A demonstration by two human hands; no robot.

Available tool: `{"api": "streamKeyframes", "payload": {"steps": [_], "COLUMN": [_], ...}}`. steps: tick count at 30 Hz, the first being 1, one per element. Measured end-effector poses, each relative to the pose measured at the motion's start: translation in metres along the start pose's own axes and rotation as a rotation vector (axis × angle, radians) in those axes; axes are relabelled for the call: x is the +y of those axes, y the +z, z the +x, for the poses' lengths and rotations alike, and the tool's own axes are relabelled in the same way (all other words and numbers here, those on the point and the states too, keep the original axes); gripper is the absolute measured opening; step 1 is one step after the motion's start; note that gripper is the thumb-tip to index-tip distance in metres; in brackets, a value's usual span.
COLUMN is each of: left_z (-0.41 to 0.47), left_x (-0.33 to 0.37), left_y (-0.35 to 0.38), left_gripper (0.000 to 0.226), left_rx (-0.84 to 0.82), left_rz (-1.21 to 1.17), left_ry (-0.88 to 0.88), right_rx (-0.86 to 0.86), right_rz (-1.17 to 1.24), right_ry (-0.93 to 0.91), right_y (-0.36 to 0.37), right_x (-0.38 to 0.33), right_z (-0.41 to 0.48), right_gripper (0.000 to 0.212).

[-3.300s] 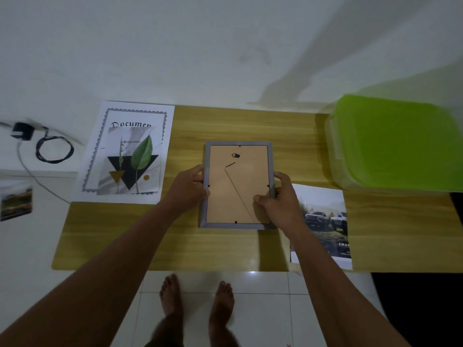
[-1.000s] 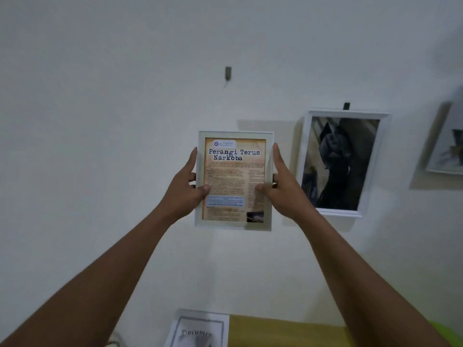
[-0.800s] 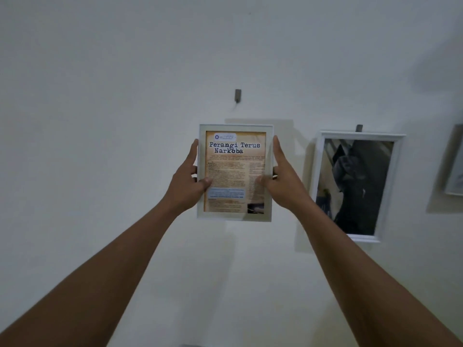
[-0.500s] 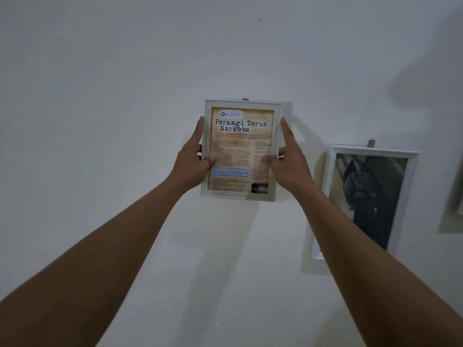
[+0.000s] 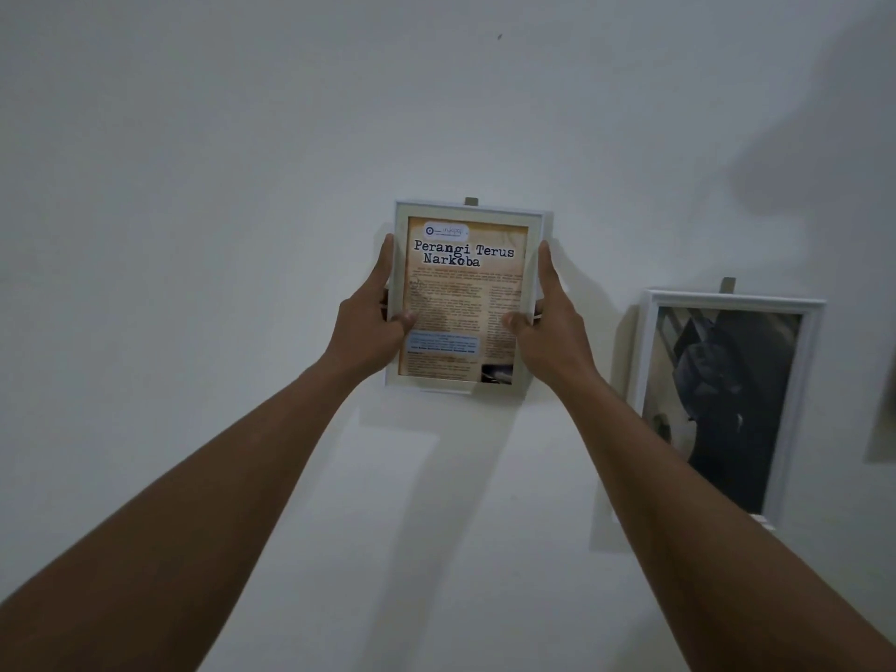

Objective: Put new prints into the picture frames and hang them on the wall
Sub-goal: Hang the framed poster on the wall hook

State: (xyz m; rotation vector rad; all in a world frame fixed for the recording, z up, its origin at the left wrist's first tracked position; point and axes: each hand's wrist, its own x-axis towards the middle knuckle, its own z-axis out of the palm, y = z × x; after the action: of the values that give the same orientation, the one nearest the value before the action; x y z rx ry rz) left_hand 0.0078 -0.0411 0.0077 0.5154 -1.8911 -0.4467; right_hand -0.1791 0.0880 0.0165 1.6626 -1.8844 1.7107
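A small white picture frame (image 5: 465,211) with an orange print headed "Perangi Terus Narkoba" is held flat against the white wall. My left hand (image 5: 371,322) grips its left edge, thumb on the glass. My right hand (image 5: 548,327) grips its right edge the same way. A grey wall hook (image 5: 471,201) pokes out just above the frame's top edge; whether the frame hangs on it is hidden.
A larger white frame (image 5: 795,380) with a dark print hangs on its own hook (image 5: 728,284) lower to the right. The edge of another picture (image 5: 885,419) shows at the far right. Bare white wall (image 5: 194,235) lies to the left and above.
The frame was lifted off the table, turned print-forward and raised up the wall. The hook stood well above it a second ago; now only its tip shows over the frame's top edge.
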Motion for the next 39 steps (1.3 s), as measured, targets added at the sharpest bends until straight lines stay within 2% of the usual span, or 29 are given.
{"api": "streamKeyframes", "payload": {"steps": [5, 13, 19, 24, 39], "left_z": [0.005, 0.01, 0.006, 0.003, -0.004], "left_x": [-0.006, -0.014, -0.009, -0.004, 0.001], "left_y": [0.001, 0.01, 0.012, 0.008, 0.005], "left_gripper": [0.094, 0.099, 0.098, 0.091, 0.094], "left_rx": [0.122, 0.176, 0.202, 0.294, 0.246], "left_rz": [0.209, 0.369, 0.335, 0.529, 0.444], "left_ry": [0.056, 0.042, 0.025, 0.088, 0.086], "right_rx": [0.075, 0.139, 0.135, 0.207, 0.128], "right_rz": [-0.086, -0.172, -0.171, -0.476, -0.405], "right_ry": [-0.001, -0.049, -0.016, -0.115, -0.171], "right_y": [0.008, 0.012, 0.011, 0.01, 0.008], "right_x": [0.006, 0.009, 0.008, 0.009, 0.021], "right_z": [0.007, 0.01, 0.01, 0.01, 0.004], "right_gripper": [0.097, 0.095, 0.094, 0.091, 0.083]}}
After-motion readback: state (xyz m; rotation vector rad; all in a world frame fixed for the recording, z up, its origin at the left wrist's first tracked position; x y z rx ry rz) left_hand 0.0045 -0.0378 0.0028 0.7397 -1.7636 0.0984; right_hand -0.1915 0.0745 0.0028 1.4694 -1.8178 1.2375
